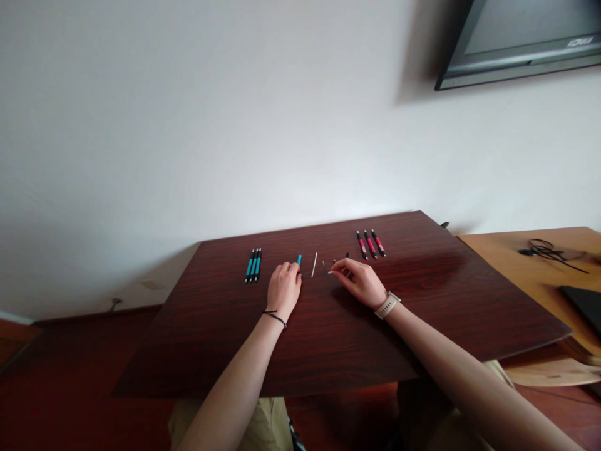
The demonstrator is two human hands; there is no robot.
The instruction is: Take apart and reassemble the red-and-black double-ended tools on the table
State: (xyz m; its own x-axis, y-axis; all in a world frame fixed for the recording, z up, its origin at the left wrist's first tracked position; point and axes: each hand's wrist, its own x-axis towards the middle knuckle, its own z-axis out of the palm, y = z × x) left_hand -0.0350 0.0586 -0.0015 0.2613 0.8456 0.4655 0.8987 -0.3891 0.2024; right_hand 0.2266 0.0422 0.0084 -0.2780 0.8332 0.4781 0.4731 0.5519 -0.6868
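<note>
My left hand rests on the table with its fingers curled round a turquoise pen barrel, whose upper end shows past the fingertips. My right hand pinches a small whitish pen part just above the tabletop; its exact kind is too small to tell. Between the hands lies a thin white ink refill. Beside it is a tiny metallic piece, perhaps a spring. Another tiny dark part lies near the right fingertips, and a black piece shows just behind that hand.
Three turquoise-and-black pens lie side by side at the left. Three pink-and-black pens lie at the back right. The dark wooden table stands against the wall. A lighter desk with a black cable adjoins it; a screen hangs above.
</note>
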